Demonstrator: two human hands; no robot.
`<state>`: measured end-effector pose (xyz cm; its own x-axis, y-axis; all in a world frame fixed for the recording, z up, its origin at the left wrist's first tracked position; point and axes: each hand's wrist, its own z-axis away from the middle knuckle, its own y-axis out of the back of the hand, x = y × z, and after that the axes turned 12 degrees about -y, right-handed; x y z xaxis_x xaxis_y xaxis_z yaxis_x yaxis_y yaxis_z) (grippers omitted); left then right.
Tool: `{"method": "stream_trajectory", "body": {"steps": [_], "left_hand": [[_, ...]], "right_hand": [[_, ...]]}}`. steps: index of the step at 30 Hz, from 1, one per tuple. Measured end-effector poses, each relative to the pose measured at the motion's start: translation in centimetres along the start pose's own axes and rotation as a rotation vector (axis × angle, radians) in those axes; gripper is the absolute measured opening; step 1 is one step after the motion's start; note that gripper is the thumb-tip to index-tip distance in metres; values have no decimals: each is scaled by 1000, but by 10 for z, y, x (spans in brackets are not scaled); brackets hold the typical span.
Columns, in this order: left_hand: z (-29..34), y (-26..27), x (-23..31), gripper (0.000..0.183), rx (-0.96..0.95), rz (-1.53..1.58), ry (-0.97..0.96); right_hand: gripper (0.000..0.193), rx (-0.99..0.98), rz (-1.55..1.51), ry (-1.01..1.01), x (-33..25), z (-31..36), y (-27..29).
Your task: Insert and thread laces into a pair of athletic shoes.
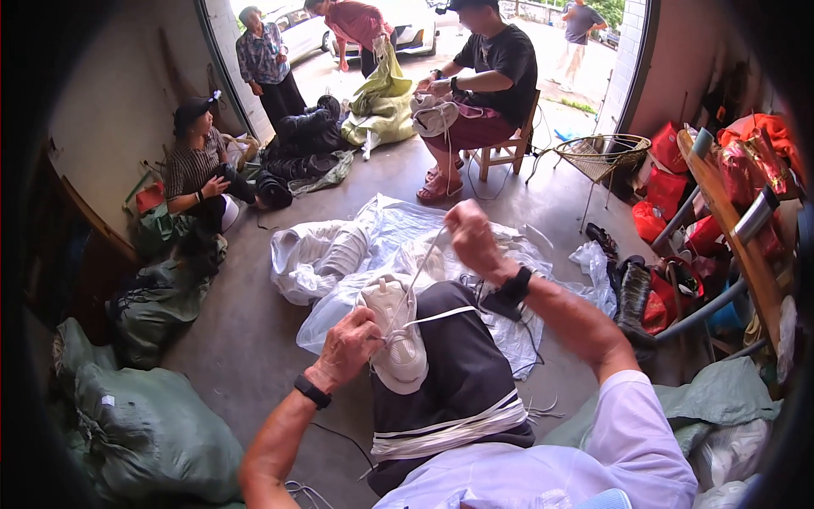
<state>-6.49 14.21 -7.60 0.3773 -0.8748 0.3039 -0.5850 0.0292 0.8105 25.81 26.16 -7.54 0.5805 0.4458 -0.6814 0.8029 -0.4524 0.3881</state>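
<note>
A white sneaker [402,370] rests on my lap against my dark trousers, with its toe toward me. My left hand [343,346] is closed at its left side, fingertips pinching the lace by the eyelets. Raised above and beyond the shoe, my right hand [475,242] is closed on a white shoelace [427,257], which runs taut from the shoe. Another loose lace end [445,316] trails rightward over my knee. A bundle of white laces [454,431] lies across my thighs.
White plastic sacking [386,220] with more white shoes [335,248] lies ahead on the floor. Green sacks [153,433] stand at my left. One person [500,64] sits on a wooden chair with a shoe; another [199,157] sits at left. A wire basket stand [602,151] and red bags are at right.
</note>
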Motion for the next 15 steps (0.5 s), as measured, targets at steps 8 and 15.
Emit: {"method": "stream_trajectory", "body": {"steps": [8, 15], "left_hand": [[-4, -2, -13, 17, -37, 111, -7], [-12, 1, -14, 15, -87, 191, 24]], "right_hand": [[20, -21, 577, -535, 112, -48, 151], [15, -474, 264, 157, -1, 52, 54]]}}
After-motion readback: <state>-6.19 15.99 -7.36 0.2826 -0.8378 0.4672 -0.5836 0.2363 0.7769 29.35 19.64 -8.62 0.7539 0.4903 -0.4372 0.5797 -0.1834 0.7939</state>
